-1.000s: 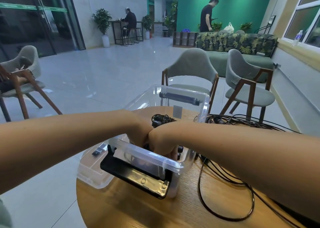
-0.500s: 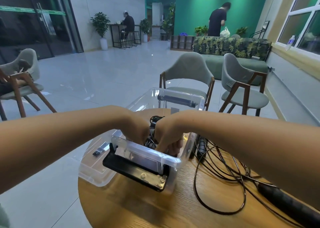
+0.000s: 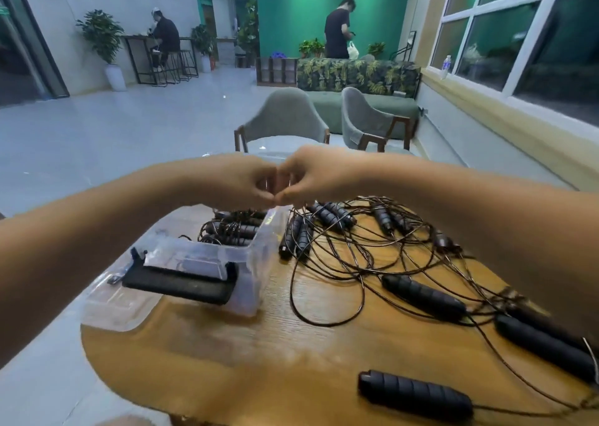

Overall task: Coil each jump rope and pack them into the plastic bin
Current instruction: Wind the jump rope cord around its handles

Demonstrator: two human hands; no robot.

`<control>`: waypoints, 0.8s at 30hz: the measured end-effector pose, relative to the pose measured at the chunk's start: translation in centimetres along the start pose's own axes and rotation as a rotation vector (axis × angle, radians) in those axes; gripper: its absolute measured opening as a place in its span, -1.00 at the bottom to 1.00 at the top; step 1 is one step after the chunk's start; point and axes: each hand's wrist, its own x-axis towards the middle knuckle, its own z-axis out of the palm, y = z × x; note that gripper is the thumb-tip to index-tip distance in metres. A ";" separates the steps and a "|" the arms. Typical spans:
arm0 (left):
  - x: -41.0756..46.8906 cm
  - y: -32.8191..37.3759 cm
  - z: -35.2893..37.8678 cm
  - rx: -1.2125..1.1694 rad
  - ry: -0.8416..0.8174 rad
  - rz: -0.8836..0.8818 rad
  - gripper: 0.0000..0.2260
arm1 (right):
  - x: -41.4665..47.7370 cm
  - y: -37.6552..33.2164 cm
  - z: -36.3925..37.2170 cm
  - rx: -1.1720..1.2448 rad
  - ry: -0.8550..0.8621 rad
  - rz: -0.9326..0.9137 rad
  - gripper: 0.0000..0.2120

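A clear plastic bin (image 3: 249, 263) with a black latch handle (image 3: 178, 284) stands at the left of the round wooden table (image 3: 259, 367). Coiled black jump ropes (image 3: 233, 229) lie inside it. My left hand (image 3: 240, 182) and my right hand (image 3: 308, 176) hover above the bin's far end with fingers curled and knuckles touching; I see nothing in either. To the right of the bin lies a tangle of loose jump ropes (image 3: 356, 254) with thin dark cords and ribbed black handles (image 3: 421, 296).
The bin's clear lid (image 3: 110, 312) lies under its left side and overhangs the table edge. More black handles (image 3: 415, 393) lie near the table's front right. Two grey chairs (image 3: 285, 124) stand behind the table. Two people are far back in the room.
Both hands have lifted out of the bin and now hover above it, leaving a coiled rope inside. My view has tipped down and to the right, showing more of the loose ropes.
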 end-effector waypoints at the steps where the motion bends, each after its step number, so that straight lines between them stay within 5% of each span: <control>1: 0.3 1.1 0.4 -0.001 0.014 0.010 -0.88 | -1.5 0.7 -0.3 0.006 -0.005 0.018 -0.90; 16: 2.7 15.9 13.7 -0.171 -0.198 0.219 -0.83 | -22.6 10.8 3.2 0.190 0.033 0.429 -0.83; 24: 7.3 18.3 20.6 -0.127 -0.031 0.208 -0.79 | -27.7 14.2 9.8 0.249 0.038 0.588 -0.85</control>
